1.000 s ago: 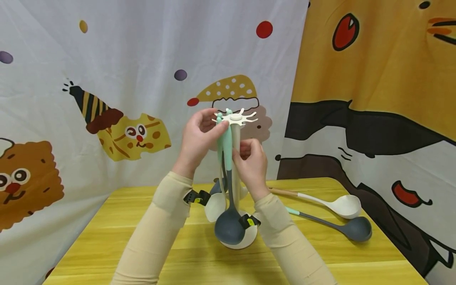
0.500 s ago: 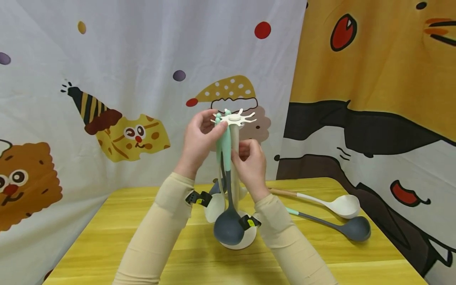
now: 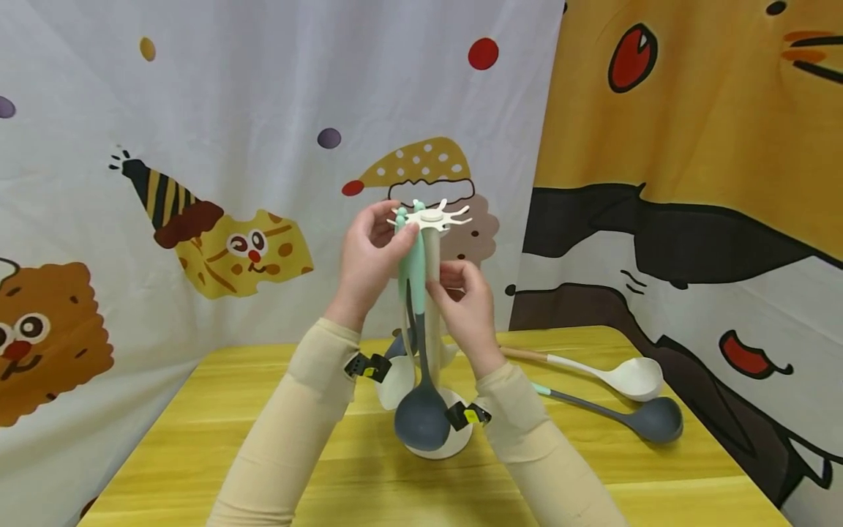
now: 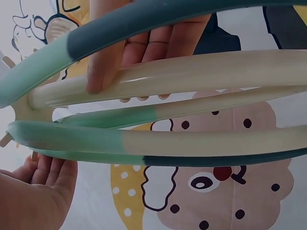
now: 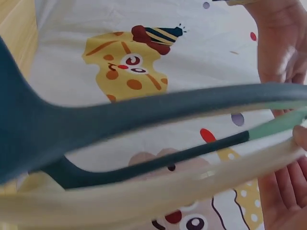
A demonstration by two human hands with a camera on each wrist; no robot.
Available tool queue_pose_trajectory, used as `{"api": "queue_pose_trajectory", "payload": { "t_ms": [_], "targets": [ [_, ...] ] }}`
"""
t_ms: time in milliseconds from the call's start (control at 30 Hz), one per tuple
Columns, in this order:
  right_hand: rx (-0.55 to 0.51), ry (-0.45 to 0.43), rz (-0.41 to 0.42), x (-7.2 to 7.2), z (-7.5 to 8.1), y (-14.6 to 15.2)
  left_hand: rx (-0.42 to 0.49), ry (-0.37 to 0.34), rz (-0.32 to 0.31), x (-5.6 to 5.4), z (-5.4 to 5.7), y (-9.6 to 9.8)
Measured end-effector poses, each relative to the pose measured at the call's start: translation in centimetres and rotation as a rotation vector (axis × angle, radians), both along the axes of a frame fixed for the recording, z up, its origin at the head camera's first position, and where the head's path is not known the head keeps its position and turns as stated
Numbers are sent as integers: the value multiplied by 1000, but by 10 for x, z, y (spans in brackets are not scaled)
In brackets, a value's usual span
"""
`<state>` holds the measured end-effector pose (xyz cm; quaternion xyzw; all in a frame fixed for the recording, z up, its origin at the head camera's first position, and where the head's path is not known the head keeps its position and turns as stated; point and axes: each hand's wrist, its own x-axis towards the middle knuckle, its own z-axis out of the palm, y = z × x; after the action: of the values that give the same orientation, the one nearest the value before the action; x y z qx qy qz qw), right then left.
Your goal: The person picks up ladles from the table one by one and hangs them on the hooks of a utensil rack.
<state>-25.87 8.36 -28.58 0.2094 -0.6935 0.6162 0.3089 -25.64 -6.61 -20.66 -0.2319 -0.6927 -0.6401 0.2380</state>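
Observation:
A cream utensil stand (image 3: pixel 432 217) with a pronged top stands upright on the table. A dark ladle (image 3: pixel 422 421) with a mint handle hangs at its front, beside a pale utensil (image 3: pixel 396 384) and other mint-handled ones. My left hand (image 3: pixel 364 260) is at the top left of the stand, thumb in front and fingers behind the mint handle ends (image 3: pixel 402 214). Lower down, my right hand (image 3: pixel 469 304) pinches the stand's pole (image 4: pixel 201 72) between thumb and fingers. In the left wrist view the thumb of my right hand (image 4: pixel 103 52) presses on the pole.
To the right on the wooden table (image 3: pixel 217 439) lie a white ladle (image 3: pixel 636 378) with a wooden handle end and a dark ladle (image 3: pixel 657 421) with a mint handle end. A printed cloth (image 3: pixel 263 110) hangs behind the table.
Both hands keep their places on the stand and the handles. My right hand and wrist have shifted very slightly; the hanging utensils look nearly the same.

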Motion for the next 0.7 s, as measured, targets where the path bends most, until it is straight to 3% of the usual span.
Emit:
{"api": "queue_pose_trajectory", "payload": {
  "t_ms": [333,700],
  "targets": [
    [80,3,143,2,-6,16,-17,7,14,1,0,0],
    [223,69,85,7,-20,25,-26,7,14,1,-2,0]
  ]
}}
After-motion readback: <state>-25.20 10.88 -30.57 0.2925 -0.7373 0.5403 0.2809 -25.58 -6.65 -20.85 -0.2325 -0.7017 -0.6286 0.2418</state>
